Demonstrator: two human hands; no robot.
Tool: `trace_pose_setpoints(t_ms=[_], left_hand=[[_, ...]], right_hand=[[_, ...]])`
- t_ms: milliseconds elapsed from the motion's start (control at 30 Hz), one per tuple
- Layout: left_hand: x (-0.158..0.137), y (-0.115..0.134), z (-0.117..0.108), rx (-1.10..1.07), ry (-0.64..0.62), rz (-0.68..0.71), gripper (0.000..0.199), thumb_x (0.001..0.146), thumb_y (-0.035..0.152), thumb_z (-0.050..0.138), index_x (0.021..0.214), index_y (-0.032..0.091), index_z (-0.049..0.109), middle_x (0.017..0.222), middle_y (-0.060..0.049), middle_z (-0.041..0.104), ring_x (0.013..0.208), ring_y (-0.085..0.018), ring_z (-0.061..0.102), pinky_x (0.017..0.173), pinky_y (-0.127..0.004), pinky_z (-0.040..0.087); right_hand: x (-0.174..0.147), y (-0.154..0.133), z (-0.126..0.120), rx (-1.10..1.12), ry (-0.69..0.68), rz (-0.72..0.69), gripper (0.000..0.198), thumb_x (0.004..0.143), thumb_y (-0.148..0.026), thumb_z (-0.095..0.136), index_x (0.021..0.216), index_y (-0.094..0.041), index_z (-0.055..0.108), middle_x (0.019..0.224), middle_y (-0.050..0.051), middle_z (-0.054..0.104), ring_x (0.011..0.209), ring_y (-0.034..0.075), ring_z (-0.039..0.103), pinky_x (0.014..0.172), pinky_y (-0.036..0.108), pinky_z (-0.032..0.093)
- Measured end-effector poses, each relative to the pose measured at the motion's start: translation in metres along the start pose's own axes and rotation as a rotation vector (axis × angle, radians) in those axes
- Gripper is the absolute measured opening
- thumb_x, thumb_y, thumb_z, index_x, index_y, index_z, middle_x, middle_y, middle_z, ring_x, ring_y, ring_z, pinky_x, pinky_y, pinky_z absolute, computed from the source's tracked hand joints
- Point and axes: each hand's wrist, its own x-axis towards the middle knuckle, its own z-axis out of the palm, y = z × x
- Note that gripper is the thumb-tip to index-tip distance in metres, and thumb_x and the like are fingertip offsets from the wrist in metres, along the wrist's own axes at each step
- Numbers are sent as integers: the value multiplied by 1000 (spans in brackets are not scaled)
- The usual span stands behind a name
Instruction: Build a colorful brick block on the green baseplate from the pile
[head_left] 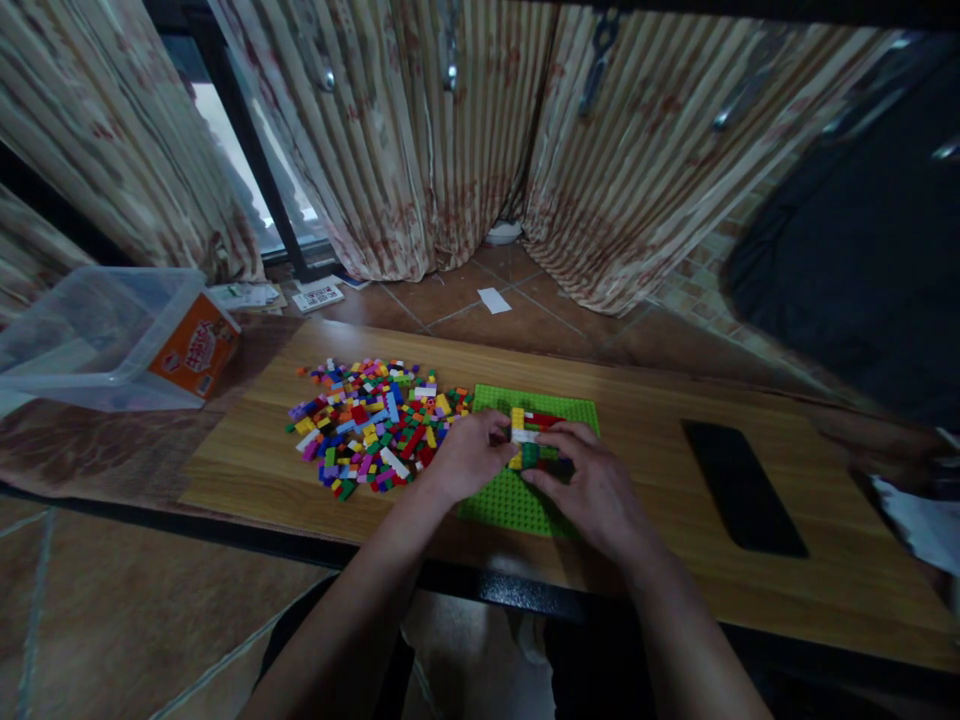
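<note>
My left hand (469, 455) and right hand (592, 485) pinch a white brick (525, 436) at frame centre. It lies crosswise between them on the green baseplate (510, 500)

bricks under both hands (529, 455) hidden, clear tub (90, 335) cut off left

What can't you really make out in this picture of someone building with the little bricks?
Head view, all of it:
- The small brick build on the green baseplate: the left hand and right hand cover much of it.
- The printing on the orange box: too small and blurred.
- The dark flat slab: too dim to identify.
- The thing at the right edge: cut off.
</note>
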Motion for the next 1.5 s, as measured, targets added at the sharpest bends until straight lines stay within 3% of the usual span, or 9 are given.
trace_pose_setpoints(t_ms=[400, 867, 1200, 1500], left_hand=[[-1, -1, 6, 78, 30, 15, 30, 78, 17, 64, 108, 14, 65, 82, -4, 73, 76, -16, 68, 72, -26, 52], [-4, 6, 10, 164, 62, 0, 30, 82, 27, 60, 109, 15, 63, 86, -5, 74, 74, -17, 69, 66, -26, 50], [-8, 15, 12, 270, 71, -59, 51, 79, 41, 65, 122, 13, 58, 93, -9, 73, 83, -23, 69, 73, -31, 51], [-6, 16, 13, 267, 75, -85, 56, 78, 47, 65, 122, 14, 58, 97, -10, 72, 86, -25, 69, 74, -32, 51]], right_hand=[[1, 6, 4, 21, -17, -48, 27, 78, -28, 70, 104, -26, 65, 118, 6, 58, 108, 25, 59, 94, 45, 49], [3, 7, -8, 36, -2, 28, 25, 74, -25, 72, 97, -22, 62, 116, 7, 58, 105, 25, 60, 93, 44, 48], [3, 6, -9, 62, -12, 66, 24, 74, -22, 71, 97, -23, 64, 114, 6, 58, 106, 24, 60, 95, 44, 46], [4, 7, -9, 70, -22, 52, 26, 73, -20, 74, 97, -22, 63, 111, 5, 58, 105, 22, 58, 95, 41, 46]])
